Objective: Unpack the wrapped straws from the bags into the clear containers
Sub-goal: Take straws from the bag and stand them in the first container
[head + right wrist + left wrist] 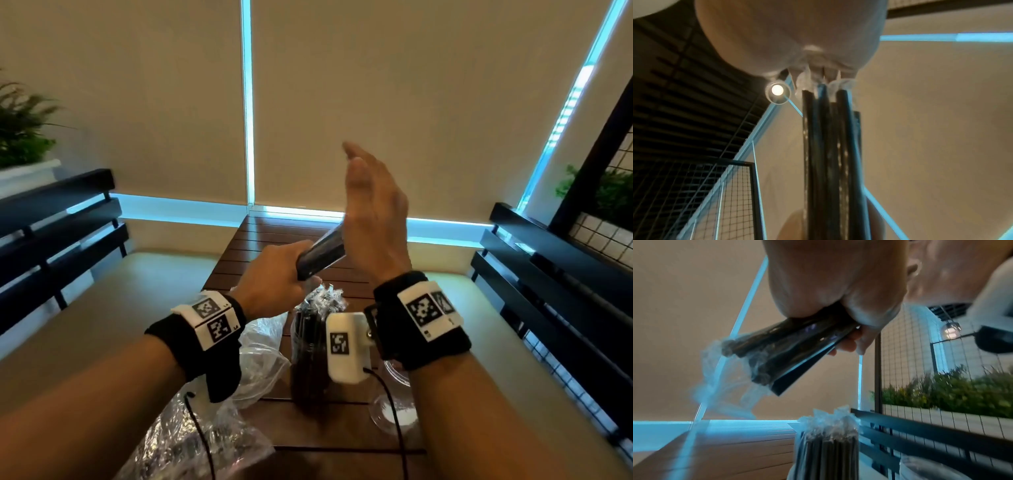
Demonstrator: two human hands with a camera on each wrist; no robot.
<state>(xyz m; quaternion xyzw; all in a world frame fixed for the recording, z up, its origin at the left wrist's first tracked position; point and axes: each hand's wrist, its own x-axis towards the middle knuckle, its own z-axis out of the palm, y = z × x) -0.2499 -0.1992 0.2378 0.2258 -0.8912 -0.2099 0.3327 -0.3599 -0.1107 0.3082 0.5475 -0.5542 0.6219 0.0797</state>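
Observation:
My left hand (pixel 274 277) grips a bundle of dark wrapped straws (pixel 320 253) above the table, tilted up to the right. My right hand (pixel 373 205) is flat with straight fingers, its palm against the bundle's upper end. In the right wrist view the palm (pixel 793 40) sits on the crinkled wrapper tips of the straws (pixel 830 146). In the left wrist view the bundle (pixel 789 352) sticks out of my fist (pixel 838 288) with its clear wrapper tails loose. Below stands a clear container (pixel 310 346) full of upright wrapped straws (pixel 828 447).
A second clear container (pixel 394 407) stands at the right, partly hidden by my right wrist. Crumpled clear plastic bags (pixel 260 346) (pixel 191 442) lie at the left on the slatted wooden table (pixel 284 236). Cushioned benches with black slat backs (pixel 58 219) flank it.

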